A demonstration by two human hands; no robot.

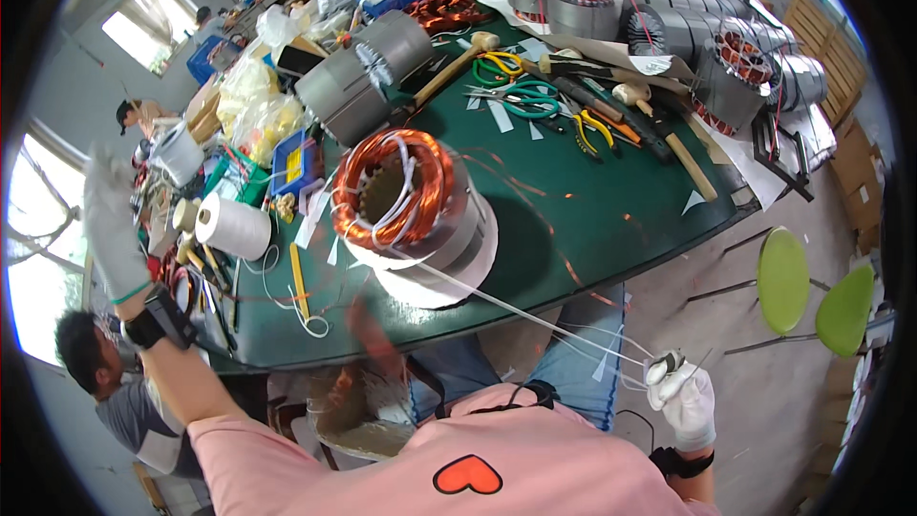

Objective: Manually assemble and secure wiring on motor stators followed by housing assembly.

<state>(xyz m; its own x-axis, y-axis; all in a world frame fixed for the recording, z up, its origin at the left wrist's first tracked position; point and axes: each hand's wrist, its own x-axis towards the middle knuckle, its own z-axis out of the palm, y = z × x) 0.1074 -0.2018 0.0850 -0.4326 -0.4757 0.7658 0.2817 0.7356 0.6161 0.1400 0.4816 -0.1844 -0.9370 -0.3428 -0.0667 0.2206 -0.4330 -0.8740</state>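
A motor stator stands upright on the green table, a thick ring of copper winding bulging from its top. From its near side, white cord runs taut down to the right. My right hand, in a white glove, is closed on this cord beyond the table's front edge; a thin needle-like piece sticks up from its fingers. Far out to the left, my gloved left hand is raised near the clutter, away from the stator. Its fingers are smeared by motion, so whether they hold anything cannot be made out.
A cord spool and a yellow stick lie left of the stator. Behind are scissors, pliers, mallets and more stators. Green chairs stand at right; a person sits at left.
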